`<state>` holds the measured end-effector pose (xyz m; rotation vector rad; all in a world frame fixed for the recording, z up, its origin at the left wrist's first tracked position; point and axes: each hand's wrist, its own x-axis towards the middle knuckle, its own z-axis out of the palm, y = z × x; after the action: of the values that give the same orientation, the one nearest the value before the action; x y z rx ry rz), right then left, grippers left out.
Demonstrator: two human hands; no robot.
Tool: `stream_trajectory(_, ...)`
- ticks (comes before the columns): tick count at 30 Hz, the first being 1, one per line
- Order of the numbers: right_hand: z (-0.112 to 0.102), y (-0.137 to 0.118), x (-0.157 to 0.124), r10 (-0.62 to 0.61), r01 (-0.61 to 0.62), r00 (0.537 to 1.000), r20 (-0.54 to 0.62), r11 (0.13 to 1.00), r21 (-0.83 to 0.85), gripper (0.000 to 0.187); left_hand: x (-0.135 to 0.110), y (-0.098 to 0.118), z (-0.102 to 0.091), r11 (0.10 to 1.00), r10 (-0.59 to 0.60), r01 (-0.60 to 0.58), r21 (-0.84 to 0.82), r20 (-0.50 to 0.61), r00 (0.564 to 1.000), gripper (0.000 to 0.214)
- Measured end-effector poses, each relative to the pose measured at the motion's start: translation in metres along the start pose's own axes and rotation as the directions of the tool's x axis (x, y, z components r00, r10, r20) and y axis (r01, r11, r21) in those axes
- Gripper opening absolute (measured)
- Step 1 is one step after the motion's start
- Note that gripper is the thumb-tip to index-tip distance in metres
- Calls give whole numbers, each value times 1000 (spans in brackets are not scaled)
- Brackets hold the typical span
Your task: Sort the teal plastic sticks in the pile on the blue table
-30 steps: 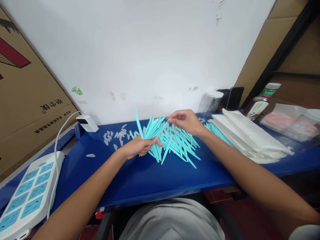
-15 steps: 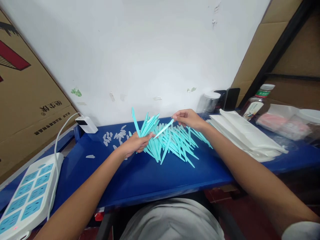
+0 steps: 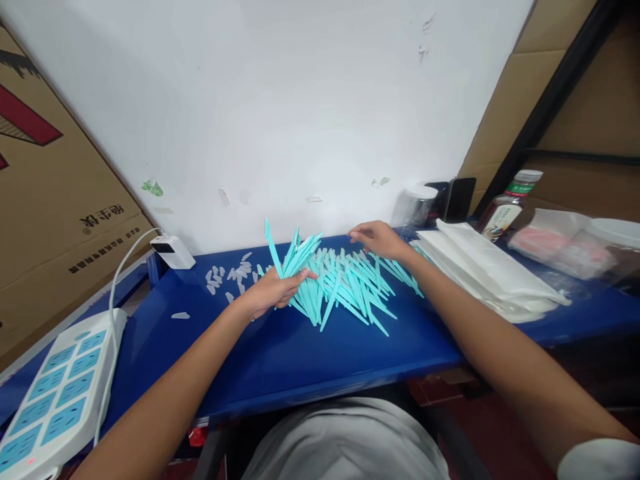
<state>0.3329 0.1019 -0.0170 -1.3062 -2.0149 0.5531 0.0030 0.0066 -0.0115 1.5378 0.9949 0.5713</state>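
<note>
My left hand (image 3: 273,291) is closed around a fanned bunch of thin turquoise eyebrow razors (image 3: 299,257). One razor (image 3: 273,248) in it sticks up apart from the others, leaning left. Directly behind and right of that fist, a loose pile of the same razors (image 3: 350,287) lies on the blue table (image 3: 320,360), with clear caps at their far ends. Over the pile's back edge hovers my right hand (image 3: 375,239), fingers loosely bent and slightly apart, with nothing visible in them. Small translucent caps (image 3: 241,268) lie scattered left of the bunch.
White packaging sleeves (image 3: 493,273) lie on the right, before a bottle (image 3: 510,203), a lidded jar (image 3: 417,205) and a bag with pink contents (image 3: 555,240). On the left are a power strip (image 3: 55,400) and a white plug-in device (image 3: 173,251). A white wall (image 3: 320,120) rises behind.
The single razor that my right hand pinched has left its fingers, and the bunch in my left hand looks fuller. My right hand stays near the same spot.
</note>
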Motion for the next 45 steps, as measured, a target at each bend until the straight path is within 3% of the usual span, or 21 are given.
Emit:
stream_trajectory(3,-17,26,5,117,-164,983,-141,908,-387,27,0,0,1,1000,-9,9,10,12,1000,67)
stream_trajectory(5,-28,42,7,193,-249,968,-163,838,-486,24,0,0,1,1000,-12,12,19,28,1000,67)
stream_trajectory(8,-36,56,6,259,-273,961,-99,818,-507,25,0,1,2,1000,-14,14,9,43,999,65)
stream_trajectory(13,-33,57,4,293,-241,955,34,841,-484,21,0,4,5,998,-52,51,-36,-5,999,62)
stream_trajectory(18,-31,56,5,292,-242,956,40,857,-455,10,0,5,5,999,-25,25,-25,-15,1000,54)
stream_trajectory(21,-32,50,6,247,-233,969,-22,876,-422,13,0,4,4,1000,-15,15,-21,5,1000,53)
stream_trajectory(23,-31,38,5,176,-191,982,-72,920,-343,21,0,4,3,999,-28,29,-30,7,1000,55)
stream_trajectory(26,-24,11,0,34,-35,997,-62,999,-13,39,0,1,3,999,-31,31,-39,0,1000,58)
stream_trajectory(28,-14,-9,-4,-53,48,999,13,973,228,48,1,-1,3,999,-19,19,-37,6,1000,58)
stream_trajectory(30,-3,-24,-9,-121,77,987,102,930,360,51,2,-2,2,999,-13,14,-35,13,1000,56)
stream_trajectory(33,11,-39,-14,-150,69,977,148,892,446,48,2,-3,2,999,-24,25,-41,17,1000,54)
stream_trajectory(39,23,-56,-21,-64,0,995,82,784,620,44,2,-3,3,999,-18,19,-32,30,999,54)
stream_trajectory(45,36,-66,-26,-34,24,999,3,764,644,51,4,-4,4,999,-24,24,-32,17,1000,53)
